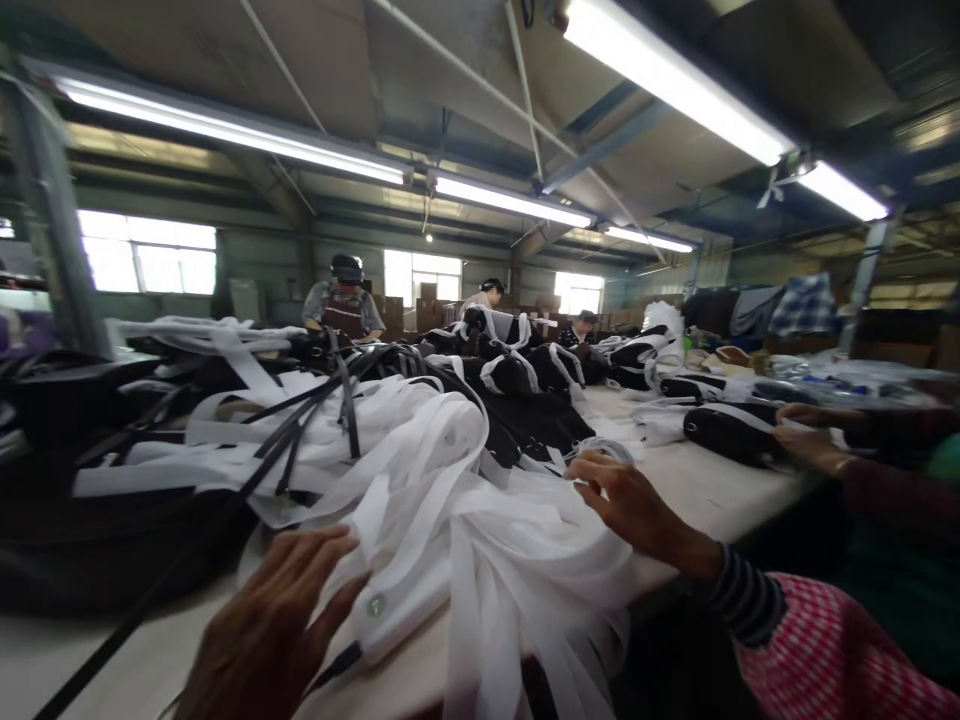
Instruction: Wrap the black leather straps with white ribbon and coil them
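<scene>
My left hand (274,620) is at the lower left, fingers stretched forward and thumb apart, its tips by the edge of a heap of white fabric strips (517,560). Right beside its thumb lies a white device (405,600) with a small green mark and a black cord; strips cover part of it. My right hand (637,505) hovers at the right side of the heap, fingers loosely bent and apart, with nothing visible in them. Whether its fingertips touch the strips, I cannot tell. Some strips hang over the table's front edge.
Black bags (525,400) with white strips pile up behind the heap. Dark straps (300,420) cross at the left. At the right, a co-worker's hands (814,435) hold a black and white item (731,432) on the table (690,495). Other people work farther back.
</scene>
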Demonstrator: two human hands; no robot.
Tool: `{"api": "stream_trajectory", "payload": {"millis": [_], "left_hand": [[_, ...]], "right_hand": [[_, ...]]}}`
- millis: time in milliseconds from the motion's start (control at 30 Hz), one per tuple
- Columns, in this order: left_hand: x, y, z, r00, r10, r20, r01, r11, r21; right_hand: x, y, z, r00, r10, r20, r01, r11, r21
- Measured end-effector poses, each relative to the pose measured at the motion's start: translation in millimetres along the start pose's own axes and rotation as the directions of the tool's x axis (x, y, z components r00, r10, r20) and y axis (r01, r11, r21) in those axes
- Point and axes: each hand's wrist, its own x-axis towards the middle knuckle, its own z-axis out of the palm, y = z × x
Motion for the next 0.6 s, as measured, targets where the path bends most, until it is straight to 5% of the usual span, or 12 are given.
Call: {"api": "stream_trajectory", "payload": {"millis": [133,267,467,600], "left_hand": [[46.4,28.0,2.9,0.985,-0.052,0.166,0.028,0.989,0.148],[63.5,29.7,-2.0,0.926,-0.13,0.353,0.053,0.974,0.221],[57.1,2.6,-12.3,0.958,-0.177,0.227,0.179,0.984,0.013],[76.3,0.2,-34.5,0.948,-0.309,0.075,0.318,0.918,-0.236]], "right_hand": [[18.7,-45.2,20.4,0.987,-0.162,0.001,0.162,0.985,0.056],[55.0,-71.2,53.6,0.965,-0.261,0.032,0.262,0.965,-0.015],[120.3,-69.3,96.8,0.981,-0.182,0.061,0.177,0.98,0.088],[161.2,-95.7,82.6,0.984,-0.149,-0.095,0.163,0.974,0.157]]}}
